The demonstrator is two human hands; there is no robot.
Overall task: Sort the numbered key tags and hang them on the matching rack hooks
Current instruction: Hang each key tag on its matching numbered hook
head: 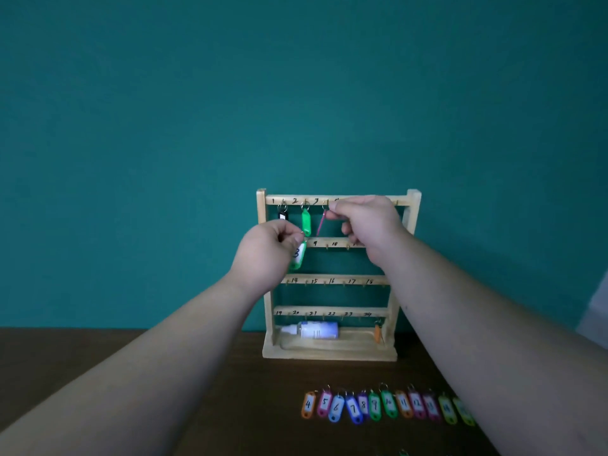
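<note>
A wooden key rack with four numbered hook rows stands on the table against the teal wall. A black tag hangs on hook 1 and a green tag on hook 2. My right hand pinches the ring of a pink tag, seen edge-on, at hook 3 in the top row. My left hand pinches the ring of a green tag with a white label, held in front of the second row's left end. A row of several coloured numbered tags lies on the table before the rack.
A white bottle lies in the rack's bottom tray, and an orange tag hangs at the lower right. The dark wooden table stretches left of the tag row. A pale surface shows at the right edge.
</note>
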